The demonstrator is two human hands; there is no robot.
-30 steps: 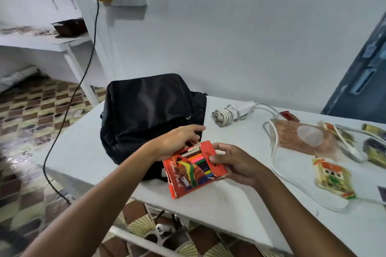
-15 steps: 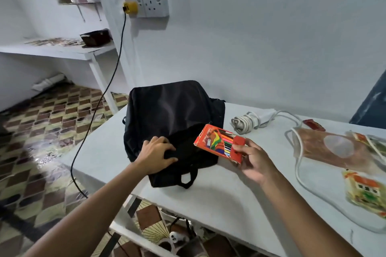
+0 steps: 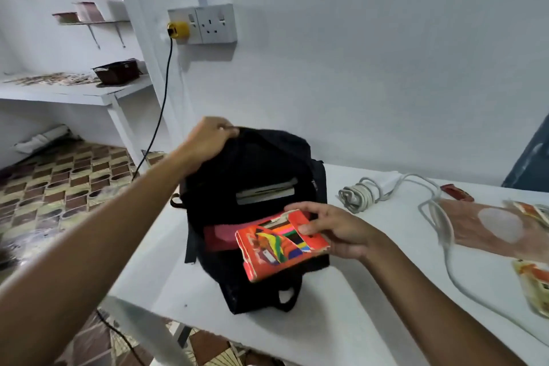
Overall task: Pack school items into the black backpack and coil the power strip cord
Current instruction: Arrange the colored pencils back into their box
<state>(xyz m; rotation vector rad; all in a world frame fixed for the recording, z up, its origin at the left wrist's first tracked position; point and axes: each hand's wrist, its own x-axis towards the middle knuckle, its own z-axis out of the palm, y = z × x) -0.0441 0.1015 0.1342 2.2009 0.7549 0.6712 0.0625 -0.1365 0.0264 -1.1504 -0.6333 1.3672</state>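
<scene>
The black backpack [image 3: 255, 163] stands open on the white table [image 3: 341, 300]. My left hand [image 3: 209, 137] grips its raised top flap. A grey flat item [image 3: 266, 192] and something pink-red [image 3: 221, 233] show inside the bag. My right hand [image 3: 335, 227] pinches a red box of colour pencils [image 3: 277, 244] just over the bag's opening, its lid flap up. The white power strip cord [image 3: 361, 192] lies partly bundled to the right of the bag, and its loose run [image 3: 445, 235] trails across the table.
Several booklets and a brown sleeve [image 3: 487, 227] lie at the table's right. A wall socket [image 3: 214, 24] holds a yellow plug with a black cable [image 3: 162, 110] hanging to the floor. A shelf [image 3: 74, 90] stands at the left. The table's front edge is close below.
My left hand went from the bag's front up to its top and lifted the flap open. My right hand brought the pencil box down over the opening.
</scene>
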